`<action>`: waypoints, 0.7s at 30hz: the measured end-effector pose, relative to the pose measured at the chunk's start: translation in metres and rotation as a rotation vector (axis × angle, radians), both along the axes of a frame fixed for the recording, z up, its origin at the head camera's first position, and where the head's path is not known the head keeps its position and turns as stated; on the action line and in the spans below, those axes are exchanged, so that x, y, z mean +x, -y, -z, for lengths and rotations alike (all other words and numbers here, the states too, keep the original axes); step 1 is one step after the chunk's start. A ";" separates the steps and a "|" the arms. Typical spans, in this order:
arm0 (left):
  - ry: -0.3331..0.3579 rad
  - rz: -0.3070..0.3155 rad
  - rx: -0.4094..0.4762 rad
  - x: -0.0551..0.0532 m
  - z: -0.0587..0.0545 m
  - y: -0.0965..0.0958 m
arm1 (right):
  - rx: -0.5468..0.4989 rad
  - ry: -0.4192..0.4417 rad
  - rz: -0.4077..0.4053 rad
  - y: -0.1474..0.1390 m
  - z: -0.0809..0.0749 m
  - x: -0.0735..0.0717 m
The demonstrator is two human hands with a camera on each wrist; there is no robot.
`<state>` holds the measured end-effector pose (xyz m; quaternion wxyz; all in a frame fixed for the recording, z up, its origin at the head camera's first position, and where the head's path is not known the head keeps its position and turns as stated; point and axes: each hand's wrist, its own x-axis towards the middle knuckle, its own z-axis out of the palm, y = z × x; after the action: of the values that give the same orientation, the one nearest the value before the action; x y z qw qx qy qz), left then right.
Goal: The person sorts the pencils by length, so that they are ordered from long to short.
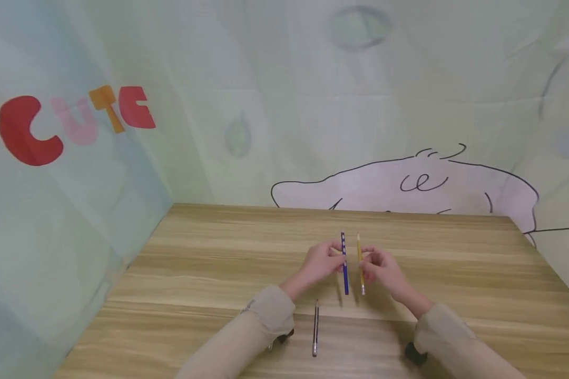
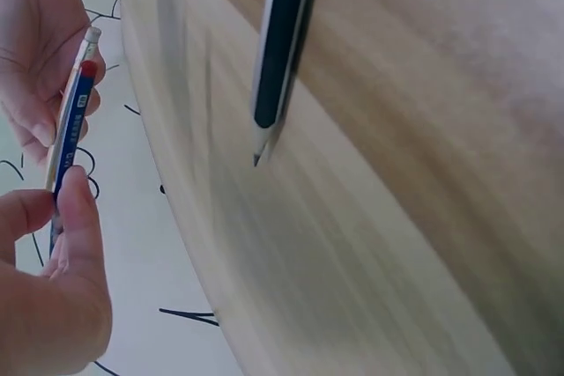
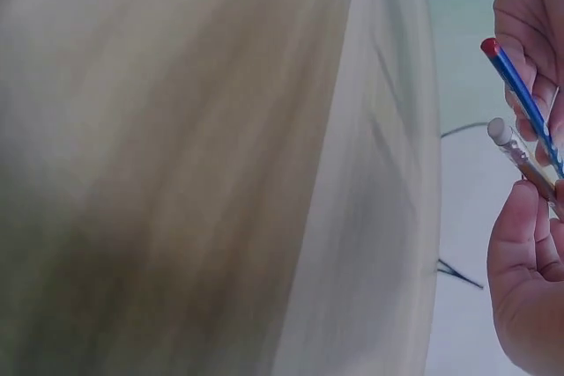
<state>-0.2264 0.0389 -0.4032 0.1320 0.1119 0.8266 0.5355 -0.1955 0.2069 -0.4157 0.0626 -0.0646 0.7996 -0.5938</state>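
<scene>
My left hand [image 1: 320,261] pinches a blue pencil [image 1: 345,279] with pale spots and a red end, which shows in both wrist views. Facing it, my right hand [image 1: 382,269] pinches a yellow pencil [image 1: 359,247] with a whitish eraser at its near end. Both pencils are held above the table, nearly parallel with a small gap between them, their points facing the back wall. A dark pencil [image 1: 315,326] with light stripes lies on the table nearer to me, between my forearms; its sharpened tip shows large in the left wrist view [image 2: 280,59].
The wood-grain table [image 1: 208,252] reaches back to a pale printed cloth [image 1: 218,105] with a cartoon outline. Coloured letters [image 1: 30,131] mark the cloth on the left. Dark wrist straps [image 1: 415,353] show at my beige sleeves.
</scene>
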 end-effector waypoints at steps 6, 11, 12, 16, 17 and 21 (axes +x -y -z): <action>0.048 -0.010 0.002 -0.010 0.001 -0.008 | 0.009 0.018 0.048 -0.005 0.004 -0.014; 0.054 -0.038 -0.017 -0.016 0.005 -0.015 | 0.023 0.027 0.071 -0.009 0.008 -0.023; 0.055 -0.045 -0.023 -0.017 0.005 -0.016 | 0.027 0.032 0.073 -0.009 0.008 -0.024; 0.054 -0.066 -0.051 -0.020 0.009 -0.019 | 0.051 0.052 0.076 -0.010 0.012 -0.028; 0.053 -0.068 -0.056 -0.020 0.011 -0.020 | 0.060 0.056 0.074 -0.010 0.014 -0.029; 0.047 -0.066 -0.092 -0.023 0.016 -0.023 | 0.073 0.088 0.063 -0.008 0.020 -0.034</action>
<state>-0.2489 0.0621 -0.4190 0.1386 0.0659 0.8502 0.5036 -0.2300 0.2153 -0.4353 0.0814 -0.0108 0.8188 -0.5682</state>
